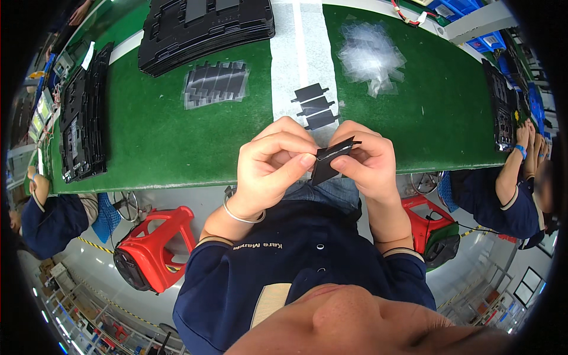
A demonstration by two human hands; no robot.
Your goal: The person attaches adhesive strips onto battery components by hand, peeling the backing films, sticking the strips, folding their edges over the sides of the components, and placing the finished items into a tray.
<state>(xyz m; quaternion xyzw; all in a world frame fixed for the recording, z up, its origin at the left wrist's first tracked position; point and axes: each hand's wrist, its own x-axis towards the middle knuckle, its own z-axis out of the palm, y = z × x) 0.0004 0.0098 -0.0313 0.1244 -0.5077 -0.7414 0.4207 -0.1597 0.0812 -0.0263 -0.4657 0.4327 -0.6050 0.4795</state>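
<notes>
At the table's near edge I hold a thin black rectangular piece (332, 164) with a narrow tab at its upper right corner. My left hand (269, 161) pinches its left end between thumb and fingers. The thumb of my right hand (374, 161) presses on its face, with the fingers behind it. A pale line runs along its upper edge. Just beyond my hands, several similar flat black pieces with small tabs (314, 106) lie in a column on a white strip (288, 65).
Clear film with black pieces (216, 84) lies left on the green table (160, 139). A pile of clear film (371, 56) lies right. Stacked black trays (204, 35) stand at the back, others (86, 115) far left. Co-workers sit both sides; red stools (155, 248) stand behind.
</notes>
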